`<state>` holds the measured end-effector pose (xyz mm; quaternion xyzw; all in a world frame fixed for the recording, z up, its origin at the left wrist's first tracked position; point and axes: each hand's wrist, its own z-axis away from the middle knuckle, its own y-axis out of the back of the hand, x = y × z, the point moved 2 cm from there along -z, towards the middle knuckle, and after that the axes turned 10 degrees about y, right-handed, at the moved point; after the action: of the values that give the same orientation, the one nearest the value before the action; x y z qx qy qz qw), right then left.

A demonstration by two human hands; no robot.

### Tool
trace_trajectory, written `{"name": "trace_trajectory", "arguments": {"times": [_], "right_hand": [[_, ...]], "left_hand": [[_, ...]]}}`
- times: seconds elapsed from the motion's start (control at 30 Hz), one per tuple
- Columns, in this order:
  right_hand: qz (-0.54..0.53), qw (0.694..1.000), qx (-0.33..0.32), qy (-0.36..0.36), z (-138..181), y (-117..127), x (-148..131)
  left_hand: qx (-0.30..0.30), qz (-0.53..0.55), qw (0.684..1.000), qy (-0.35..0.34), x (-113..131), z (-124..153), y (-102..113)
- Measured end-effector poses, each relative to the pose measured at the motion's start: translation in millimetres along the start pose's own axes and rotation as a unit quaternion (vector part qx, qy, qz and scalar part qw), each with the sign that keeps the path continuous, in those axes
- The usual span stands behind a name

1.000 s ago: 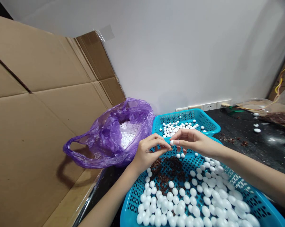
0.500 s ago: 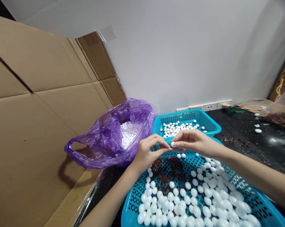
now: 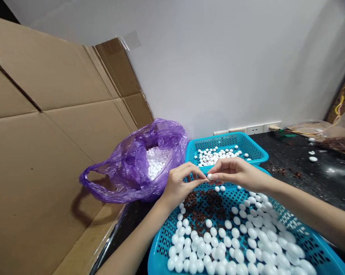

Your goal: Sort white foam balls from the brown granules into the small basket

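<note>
Left hand, right hand bare; forearms bare.

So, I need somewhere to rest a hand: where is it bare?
Bare: cardboard left of purple bag; crumb-strewn black counter right of the far basket. Crowded: near basket, where left hand and right hand pinch a white ball.

Cardboard wall close left, purple bag ahead-left, black countertop open right

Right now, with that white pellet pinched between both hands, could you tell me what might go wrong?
The white pellet is held only by fingertips of the left hand and right hand, so it could slip and vanish among the loose ones in the near blue basket. It might land in the brown crumbs below. The purple bag slumps open and may spill.
</note>
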<state>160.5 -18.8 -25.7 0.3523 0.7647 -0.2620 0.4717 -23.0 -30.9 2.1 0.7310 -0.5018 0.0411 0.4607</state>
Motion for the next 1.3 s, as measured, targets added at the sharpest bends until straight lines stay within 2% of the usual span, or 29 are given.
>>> {"name": "trace_trajectory", "arguments": {"times": [0.23, 0.5, 0.73, 0.8, 0.87, 1.0, 1.1, 1.2, 1.3], "right_hand": [[-0.003, 1.0, 0.003, -0.015, -0.7, -1.9, -2.5], [0.005, 0.999, 0.023, 0.022, -0.2, -3.0, -6.8], [0.0, 0.999, 0.024, 0.028, 0.1, -0.8, -6.8], [0.004, 0.998, 0.043, 0.037, -0.8, 0.9, -7.2], [0.011, 0.994, 0.093, 0.05, -1.7, 4.8, -6.8], [-0.001, 0.973, 0.225, 0.059, -2.3, 16.9, -1.5], [-0.024, 0.958, 0.283, 0.041, -1.8, 24.1, 2.7], [-0.015, 0.957, 0.289, 0.022, -1.4, 25.7, 2.2], [0.039, 0.973, 0.224, 0.03, -1.5, 20.4, -1.3]], "left_hand": [[0.005, -0.002, 1.0, -0.005, -2.5, 1.4, -1.2], [0.052, 0.013, 0.998, -0.022, 1.8, -0.4, 2.7], [0.051, 0.006, 0.999, -0.017, 0.0, 0.9, 2.9], [0.055, 0.004, 0.998, -0.015, -0.2, 0.6, 2.6], [0.031, 0.003, 1.0, 0.0, -0.3, -0.3, 1.2], [-0.105, -0.013, 0.992, 0.062, -1.8, -1.0, -5.2], [-0.158, -0.028, 0.983, 0.087, -3.1, -0.5, -7.9], [-0.193, -0.038, 0.975, 0.101, -4.1, 0.3, -9.7], [-0.229, -0.053, 0.965, 0.119, -6.2, 2.1, -11.2]]}}
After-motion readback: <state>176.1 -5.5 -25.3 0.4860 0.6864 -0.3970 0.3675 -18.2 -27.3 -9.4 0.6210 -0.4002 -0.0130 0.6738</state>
